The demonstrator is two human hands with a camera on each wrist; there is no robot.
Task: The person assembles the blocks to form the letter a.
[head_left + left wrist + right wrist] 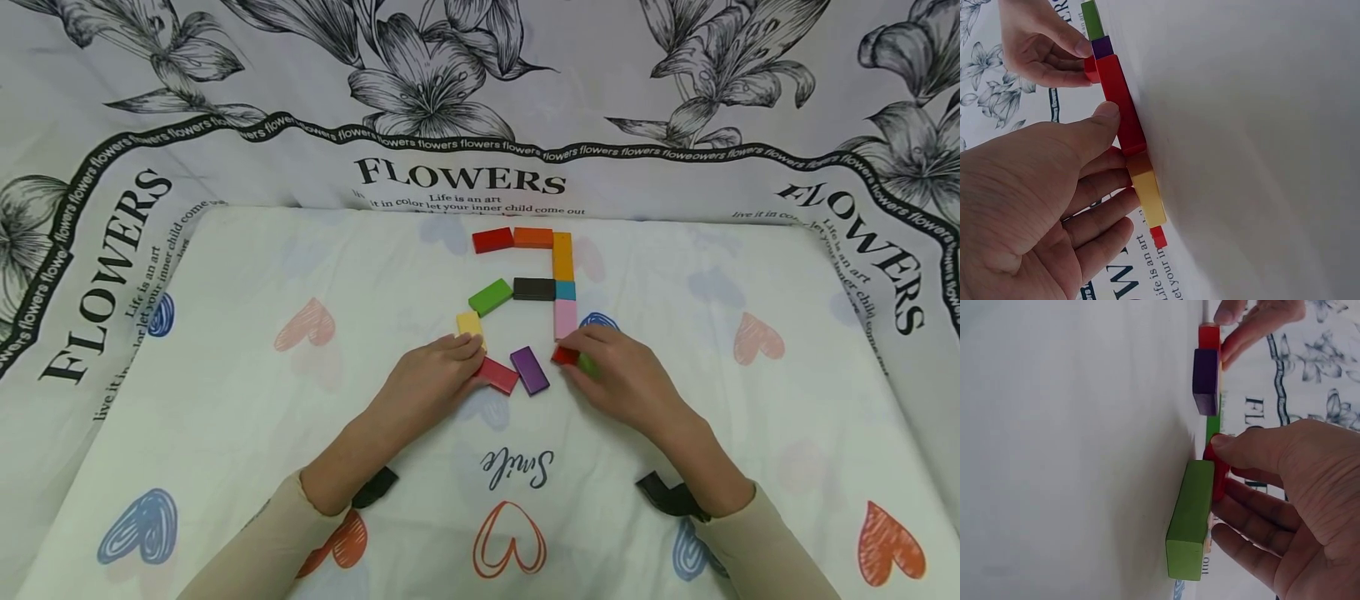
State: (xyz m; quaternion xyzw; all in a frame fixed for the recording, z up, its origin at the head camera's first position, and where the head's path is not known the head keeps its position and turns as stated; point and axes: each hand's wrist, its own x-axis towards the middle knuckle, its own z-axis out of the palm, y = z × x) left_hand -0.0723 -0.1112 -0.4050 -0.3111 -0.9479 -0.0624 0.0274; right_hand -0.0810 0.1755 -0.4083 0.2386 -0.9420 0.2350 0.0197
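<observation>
My left hand (438, 371) holds the left end of a pinkish-red block (498, 376), its thumb on the near side. Its other fingers lie by a yellow block (470, 323). My right hand (626, 373) pinches a small red block (1218, 472) between thumb and fingers. Beside those fingers lies a light green block (1189, 519), mostly covered by the hand in the head view. Between the hands a purple block (530, 371) lies tilted, apart from the right hand. A pink block (566, 319) sits just beyond the right fingertips.
Farther back, red (492, 241), orange (533, 238), amber (562, 256), blue (566, 290), black (534, 289) and green (491, 297) blocks continue the angular outline. All lie on a white printed cloth (517, 533). Black straps (670, 496) show at the wrists.
</observation>
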